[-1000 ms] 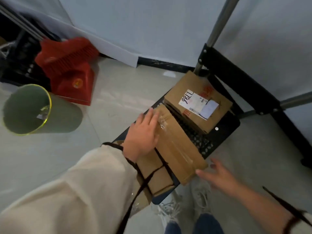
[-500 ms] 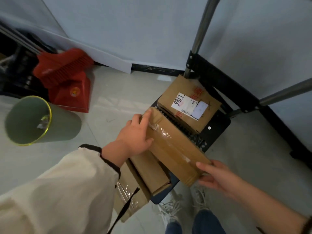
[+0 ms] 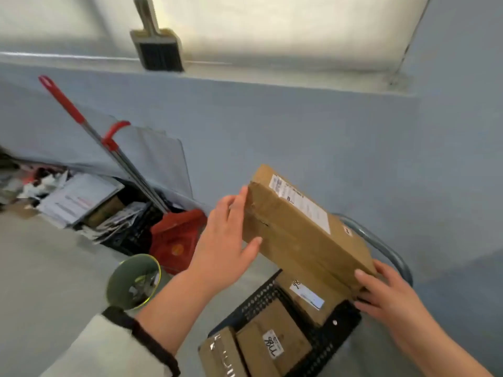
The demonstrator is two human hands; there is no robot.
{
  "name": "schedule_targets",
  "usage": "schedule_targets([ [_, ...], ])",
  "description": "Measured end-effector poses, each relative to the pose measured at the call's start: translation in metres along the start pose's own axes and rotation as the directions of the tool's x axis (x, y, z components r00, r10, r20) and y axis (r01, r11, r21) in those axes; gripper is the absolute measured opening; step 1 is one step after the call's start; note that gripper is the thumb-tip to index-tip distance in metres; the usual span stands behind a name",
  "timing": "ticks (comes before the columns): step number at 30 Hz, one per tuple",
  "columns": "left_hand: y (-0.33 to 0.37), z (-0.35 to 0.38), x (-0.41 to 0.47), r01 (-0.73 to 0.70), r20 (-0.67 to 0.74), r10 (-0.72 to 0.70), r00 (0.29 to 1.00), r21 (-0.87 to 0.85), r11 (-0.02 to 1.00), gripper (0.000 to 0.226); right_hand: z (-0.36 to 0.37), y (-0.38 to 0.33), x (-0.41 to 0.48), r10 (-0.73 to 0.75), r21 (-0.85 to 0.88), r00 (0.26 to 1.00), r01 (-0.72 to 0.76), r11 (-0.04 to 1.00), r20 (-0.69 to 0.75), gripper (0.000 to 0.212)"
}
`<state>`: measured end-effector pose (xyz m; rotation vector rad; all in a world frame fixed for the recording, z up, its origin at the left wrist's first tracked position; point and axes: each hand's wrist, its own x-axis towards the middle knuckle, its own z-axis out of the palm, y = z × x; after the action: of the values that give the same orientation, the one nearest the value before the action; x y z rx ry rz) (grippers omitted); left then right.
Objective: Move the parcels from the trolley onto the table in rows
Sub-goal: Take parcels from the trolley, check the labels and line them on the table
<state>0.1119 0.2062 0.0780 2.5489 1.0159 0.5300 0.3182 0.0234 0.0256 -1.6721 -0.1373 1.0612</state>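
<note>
I hold the long parcel (image 3: 299,229) tilted in the air above the trolley (image 3: 261,297). My left hand (image 3: 223,246) grips its far end, fingers (image 3: 241,202) against the end face. My right hand (image 3: 386,292) clasps the near end.

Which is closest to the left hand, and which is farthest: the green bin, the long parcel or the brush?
1. The long parcel, held by the left hand.
2. The green bin, on the floor, lower left.
3. The brush, up on the sill, far back.
</note>
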Motion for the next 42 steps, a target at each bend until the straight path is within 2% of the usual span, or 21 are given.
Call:
schedule_targets([
  [3,0.022,-0.065,-0.010,0.027,-0.167,-0.045,0.985,-0.111,0.993,0.089,0.000,-0.049,-0.044,-0.121,0.112,0.991,0.115,0.987,0.049,0.065],
  [6,0.034,-0.102,-0.035,0.119,-0.236,-0.205,0.950,-0.334,0.935,0.080,0.003,-0.078,-0.081,-0.274,0.233,0.958,0.249,0.940,0.083,0.048],
  [8,0.040,-0.116,-0.052,0.106,-0.265,-0.252,0.931,-0.463,0.880,0.071,0.007,-0.093,-0.100,-0.375,0.268,0.919,0.334,0.904,0.121,0.041],
  [11,0.048,-0.129,-0.070,0.047,-0.331,-0.295,0.897,-0.590,0.806,0.071,0.010,-0.112,-0.121,-0.500,0.283,0.852,0.447,0.848,0.152,0.035],
  [14,0.055,-0.137,-0.078,0.030,-0.356,-0.351,0.866,-0.664,0.748,0.070,0.014,-0.128,-0.134,-0.570,0.296,0.813,0.519,0.802,0.119,0.041],
  [18,0.062,-0.146,-0.084,0.010,-0.393,-0.344,0.853,-0.646,0.763,0.054,0.020,-0.140,-0.149,-0.595,0.312,0.791,0.536,0.785,0.139,0.037],
  [21,0.068,-0.157,-0.086,-0.001,-0.448,-0.330,0.831,-0.594,0.804,0.049,0.019,-0.142,-0.154,-0.584,0.324,0.801,0.521,0.789,0.134,0.036],
  [23,0.078,-0.168,-0.083,-0.038,-0.541,-0.248,0.804,-0.462,0.886,0.048,0.017,-0.145,-0.151,-0.543,0.365,0.830,0.469,0.804,0.131,0.029],
  [26,0.107,-0.183,-0.073,-0.089,-0.637,-0.023,0.770,-0.143,0.986,0.055,0.012,-0.154,-0.135,-0.401,0.523,0.905,0.277,0.807,0.141,0.018],
  [29,0.151,-0.197,-0.063,-0.121,-0.595,0.179,0.784,0.135,0.983,0.063,0.015,-0.156,-0.120,-0.198,0.613,0.963,0.046,0.789,0.183,0.014],
  [31,0.176,-0.202,-0.058,-0.124,-0.549,0.254,0.796,0.263,0.957,0.068,0.023,-0.151,-0.116,-0.104,0.644,0.972,-0.060,0.762,0.212,0.021],
  [34,0.198,-0.206,-0.056,-0.135,-0.507,0.325,0.798,0.375,0.917,0.058,0.034,-0.148,-0.127,-0.103,0.669,0.967,-0.084,0.738,0.234,0.022],
  [36,0.199,-0.208,-0.055,-0.153,-0.517,0.351,0.781,0.386,0.910,0.052,0.033,-0.146,-0.128,-0.124,0.668,0.969,-0.054,0.742,0.216,0.052],
  [37,0.195,-0.208,-0.054,-0.164,-0.530,0.358,0.769,0.377,0.912,0.052,0.031,-0.148,-0.130,-0.126,0.654,0.970,-0.040,0.756,0.206,0.056],
  [40,0.171,-0.212,-0.049,-0.150,-0.572,0.252,0.780,0.220,0.964,0.053,0.025,-0.163,-0.138,-0.153,0.628,0.977,0.027,0.778,0.147,0.024],
  [41,0.159,-0.214,-0.047,-0.122,-0.588,0.149,0.795,0.086,0.989,0.050,0.022,-0.171,-0.139,-0.193,0.592,0.977,0.105,0.799,0.087,0.020],
  [42,0.147,-0.218,-0.044,-0.090,-0.576,0.003,0.817,-0.122,0.988,0.047,0.021,-0.180,-0.145,-0.266,0.525,0.964,0.210,0.824,0.031,0.021],
])
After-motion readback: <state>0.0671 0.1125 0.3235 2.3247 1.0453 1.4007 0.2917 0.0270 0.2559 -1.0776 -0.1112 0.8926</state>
